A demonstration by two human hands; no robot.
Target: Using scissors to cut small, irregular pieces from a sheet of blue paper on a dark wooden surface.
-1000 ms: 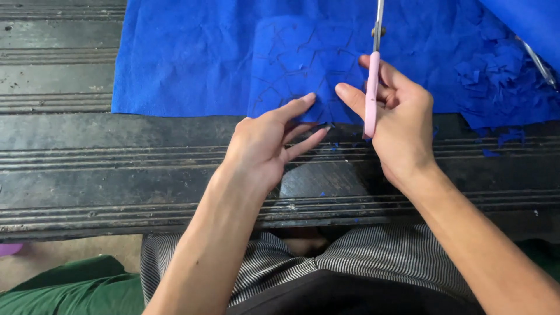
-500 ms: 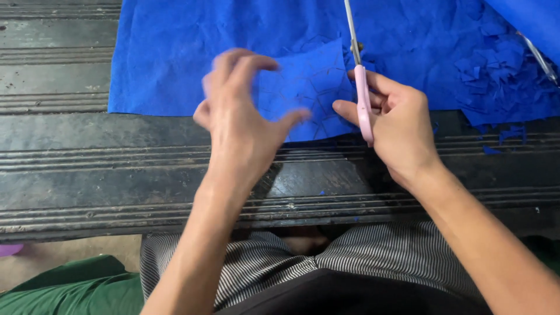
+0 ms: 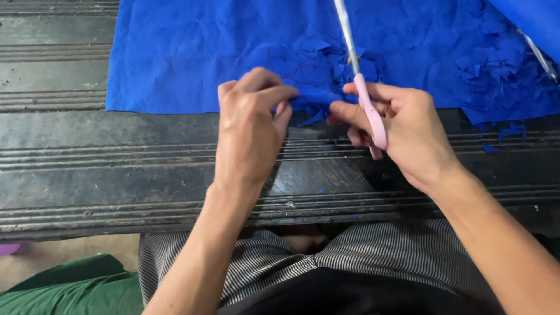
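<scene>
A large blue cloth (image 3: 192, 52) lies spread over a dark wooden surface (image 3: 116, 169). My left hand (image 3: 248, 131) pinches a small blue cloth piece (image 3: 315, 96) at the cloth's near edge, thumb and fingers closed on it. My right hand (image 3: 402, 134) grips pink-handled scissors (image 3: 364, 99), whose metal blades point away from me over the cloth. Its fingertips also touch the same small piece. Several cut blue scraps (image 3: 326, 58) lie around the blades.
More blue scraps (image 3: 496, 70) are heaped at the right on the cloth, and a few lie on the grooved wood (image 3: 493, 149). A thin metal tool (image 3: 539, 55) lies at the far right. My striped-trousered lap (image 3: 326, 262) is below the wooden edge; green fabric (image 3: 70, 289) at bottom left.
My left hand lifted off the wood, swung up, then came down to pinch the cloth piece beside the scissors. The right hand shifted slightly left with the scissors.
</scene>
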